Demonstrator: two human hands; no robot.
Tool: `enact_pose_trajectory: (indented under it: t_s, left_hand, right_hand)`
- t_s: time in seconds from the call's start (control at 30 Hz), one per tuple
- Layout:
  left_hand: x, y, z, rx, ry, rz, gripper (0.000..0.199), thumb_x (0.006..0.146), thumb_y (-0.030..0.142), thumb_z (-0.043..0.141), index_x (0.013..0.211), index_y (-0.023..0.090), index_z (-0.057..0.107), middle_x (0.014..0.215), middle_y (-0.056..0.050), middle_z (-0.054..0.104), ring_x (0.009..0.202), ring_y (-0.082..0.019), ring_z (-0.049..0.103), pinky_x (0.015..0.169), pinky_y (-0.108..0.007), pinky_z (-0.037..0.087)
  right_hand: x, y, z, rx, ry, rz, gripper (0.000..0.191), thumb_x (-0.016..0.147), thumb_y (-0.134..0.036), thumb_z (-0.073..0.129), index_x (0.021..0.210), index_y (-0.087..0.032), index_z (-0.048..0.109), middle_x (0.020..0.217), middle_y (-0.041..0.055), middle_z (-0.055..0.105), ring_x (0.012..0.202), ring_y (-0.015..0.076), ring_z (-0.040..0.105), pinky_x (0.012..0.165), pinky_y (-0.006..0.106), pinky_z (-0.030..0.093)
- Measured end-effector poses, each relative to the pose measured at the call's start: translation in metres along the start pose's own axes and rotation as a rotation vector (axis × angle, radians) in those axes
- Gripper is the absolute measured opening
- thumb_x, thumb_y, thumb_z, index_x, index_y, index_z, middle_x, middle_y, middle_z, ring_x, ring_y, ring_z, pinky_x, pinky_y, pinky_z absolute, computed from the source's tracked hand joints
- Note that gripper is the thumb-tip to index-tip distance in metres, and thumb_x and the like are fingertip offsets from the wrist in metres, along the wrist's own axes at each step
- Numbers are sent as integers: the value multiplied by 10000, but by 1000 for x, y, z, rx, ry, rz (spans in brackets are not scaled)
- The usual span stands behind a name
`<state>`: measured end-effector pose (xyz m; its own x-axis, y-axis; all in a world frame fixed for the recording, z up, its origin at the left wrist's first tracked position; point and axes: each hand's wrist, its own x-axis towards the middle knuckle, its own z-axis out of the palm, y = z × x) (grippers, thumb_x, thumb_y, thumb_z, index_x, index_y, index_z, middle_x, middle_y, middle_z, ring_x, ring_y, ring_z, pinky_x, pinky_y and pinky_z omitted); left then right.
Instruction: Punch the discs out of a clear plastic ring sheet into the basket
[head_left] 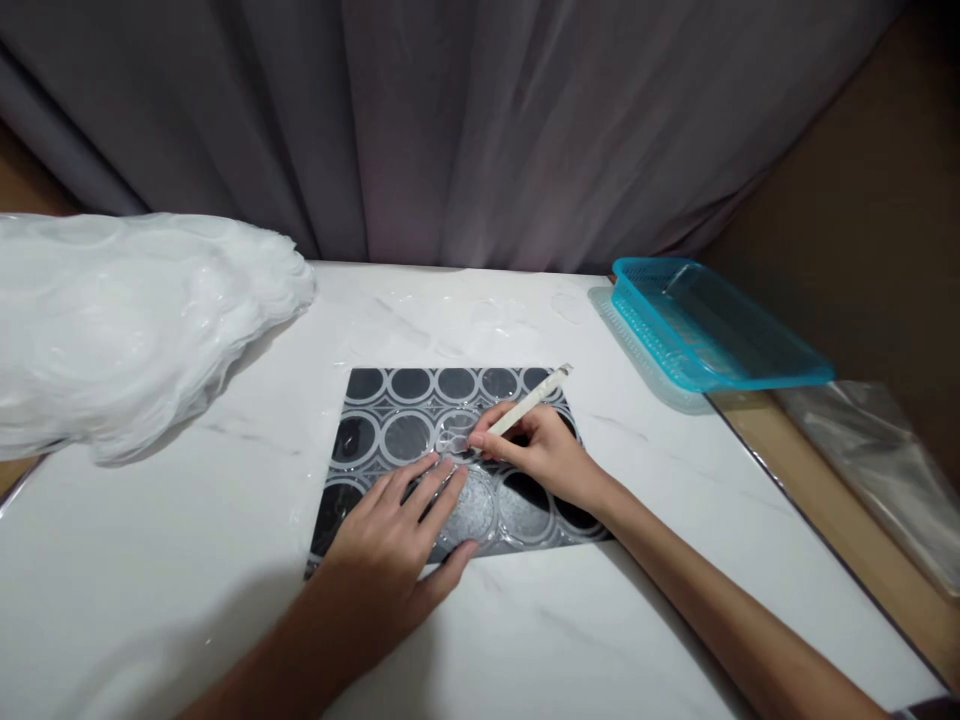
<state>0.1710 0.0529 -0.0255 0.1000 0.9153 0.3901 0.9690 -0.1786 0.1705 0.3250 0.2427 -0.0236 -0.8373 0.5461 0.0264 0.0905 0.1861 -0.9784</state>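
Note:
A dark sheet (407, 439) printed with rows of pale rings lies on the white marbled table, with shiny clear film over it. My left hand (397, 530) rests on its lower left part, palm down with the fingers spread. Near the middle of the sheet, my right hand (536, 440) grips a slim whitish pen-like tool (529, 400) between thumb and fingers. The tool slants up to the right, and its lower end is at a ring just above my left fingertips. That tip is too small to make out.
A large pile of clear plastic film (135, 330) covers the table's left side. At the right edge a blue basket (720, 330) overlaps a pale tray (679, 397). Plastic bags (877, 470) lie farther right. A grey curtain (450, 130) hangs behind the table (225, 560).

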Motion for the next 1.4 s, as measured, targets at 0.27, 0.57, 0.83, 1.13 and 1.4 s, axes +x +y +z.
enact_pose_trajectory:
  t_s: [0.27,0.57,0.83,1.13,1.4]
  left_hand:
    - [1,-2,1,16,32,45,487,1004,331,610,1422,83,605,1337,-137,699,1268,-320,603,1006,-484,563]
    - [-1,3,3,-44,39,5,451,990,304,617,1386,89,621,1347,-139,687,1284,-341,572,1048,-530,535]
    - [-3,4,-1,-115,-19,-41,516,994,315,616,1464,108,557,1390,-133,652,1301,-342,539,1071,-543,501]
    - [-5,3,-2,-99,-53,-49,530,1009,338,588,1491,124,533,1423,-119,651,1333,-342,545,1082,-538,502]
    - [-12,12,-8,50,75,56,469,1077,268,454,1478,39,539,1498,-137,610,1397,-246,564,1071,-365,523]
  right_hand:
    - [-7,-4,2,-122,11,-75,233,1021,-414,704,1002,-186,750,933,37,726,826,186,684,742,327,538]
    - [-24,-5,0,-822,-189,-647,400,1098,-160,531,1498,-155,545,1372,153,669,1124,278,641,909,463,582]
    - [2,-12,-6,-868,79,-696,380,1093,-151,534,1469,-152,586,1319,149,695,1105,275,658,937,473,574]
    - [38,-28,-42,-314,788,-306,294,1031,-438,657,945,-201,809,934,75,766,891,252,710,802,384,551]
    - [21,-32,35,-193,495,-207,272,1032,-424,660,1159,-226,797,969,76,753,694,188,645,675,359,555]
